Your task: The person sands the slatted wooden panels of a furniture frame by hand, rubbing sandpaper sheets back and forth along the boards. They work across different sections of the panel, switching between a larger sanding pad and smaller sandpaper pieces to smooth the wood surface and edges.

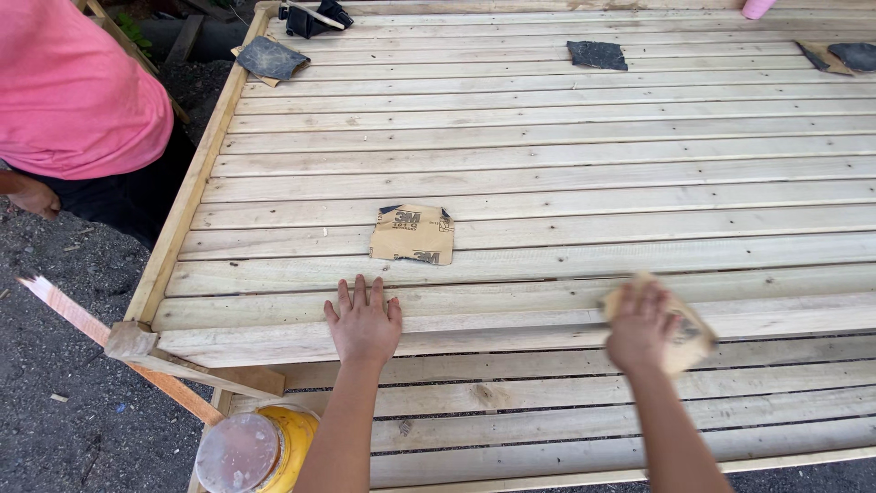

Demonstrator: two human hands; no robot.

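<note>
Sandpaper (686, 336), a tan sheet, lies under the right hand (639, 327); its fingers press down on it, though motion blur hides how far they are parted. Sheet and hand sit on a pale slat of the wooden slatted panel (547, 137). The left hand (363, 321) lies flat on a nearby slat, fingers slightly spread, holding nothing. Just beyond it lies a loose sandpaper sheet (412, 235), paper backing up. Farther up the panel lie dark, worn sandpaper pieces (598, 55). A yellow container (257, 449) stands by the near left corner. A person in a pink shirt (73, 87) bends at the left edge.
</note>
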